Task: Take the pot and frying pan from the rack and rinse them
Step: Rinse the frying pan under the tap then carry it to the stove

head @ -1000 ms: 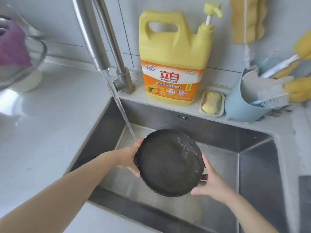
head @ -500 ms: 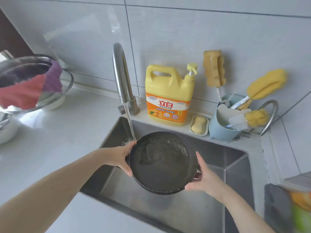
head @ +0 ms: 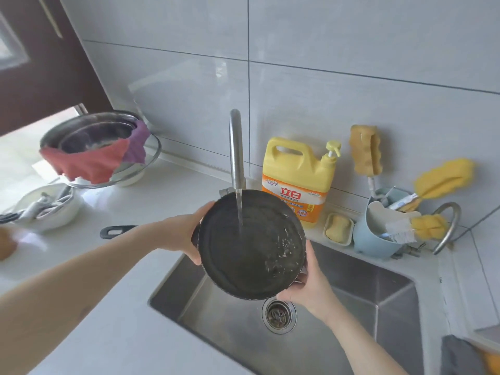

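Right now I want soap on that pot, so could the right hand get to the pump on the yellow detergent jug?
Probably not at once: the right hand grips the pot, as does the left hand. Once freed, the way to the detergent jug and its pump looks open.

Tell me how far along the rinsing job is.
Done: the pot is off the rack. In hand: the left hand and right hand hold it tilted above the sink, with the faucet stream running into it. Left: finishing this rinse, then the frying pan; only a black handle shows on the counter behind the left forearm, possibly that pan.
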Demonstrator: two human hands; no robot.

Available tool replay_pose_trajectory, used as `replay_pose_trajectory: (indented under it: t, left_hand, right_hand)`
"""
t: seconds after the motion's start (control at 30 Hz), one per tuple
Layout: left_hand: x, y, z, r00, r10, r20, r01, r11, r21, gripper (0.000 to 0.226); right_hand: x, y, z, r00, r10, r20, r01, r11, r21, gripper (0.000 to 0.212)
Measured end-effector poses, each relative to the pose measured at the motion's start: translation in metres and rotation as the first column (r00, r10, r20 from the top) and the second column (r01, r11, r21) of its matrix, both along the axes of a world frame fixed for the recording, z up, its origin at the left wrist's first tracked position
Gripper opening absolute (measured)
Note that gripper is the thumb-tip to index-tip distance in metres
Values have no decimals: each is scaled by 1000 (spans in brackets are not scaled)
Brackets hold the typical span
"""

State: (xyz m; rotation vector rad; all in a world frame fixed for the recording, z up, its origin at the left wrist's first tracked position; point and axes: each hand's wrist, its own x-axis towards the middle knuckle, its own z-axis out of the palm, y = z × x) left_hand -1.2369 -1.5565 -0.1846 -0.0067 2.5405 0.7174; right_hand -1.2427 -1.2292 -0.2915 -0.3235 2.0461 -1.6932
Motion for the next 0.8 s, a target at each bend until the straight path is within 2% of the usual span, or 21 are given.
replay_pose_trajectory:
  t: [0.1,0.2,0.27,0.33,0.43,0.5,0.63,0.8]
  left_hand:
    - [4,-3,-14,997,68,-38,-64,994,85,128]
    - [8,4,-29,993,103,51,-113,955,274,126]
    - [9,9,-40,989,93,114,-127,932,341,130]
    - [10,11,-46,983,47,179,-105,939,329,133]
    - [12,8,-39,966,22,258,-99,952,289,132]
    - [12,3,-29,965,6,261,-86,951,296,125]
    - [7,-3,-13,989,-5,147,-17,989,145,125]
    - [7,14,-12,997,35,-67,-34,999,20,126]
  right_hand:
    - [-18,3,24,995,51,-90,-46,997,62,135]
    - [-44,19,46,986,147,-80,-129,971,201,139]
    - [-56,31,59,979,196,-61,-165,927,335,145]
    - [-60,40,66,974,225,-26,-198,902,385,141]
    - [-43,41,59,971,238,22,-234,926,296,124]
    - [-27,36,41,983,182,26,-182,947,263,128]
    - [-6,18,9,993,85,77,-98,979,179,142]
    - [-20,14,8,998,53,-41,-47,989,137,141]
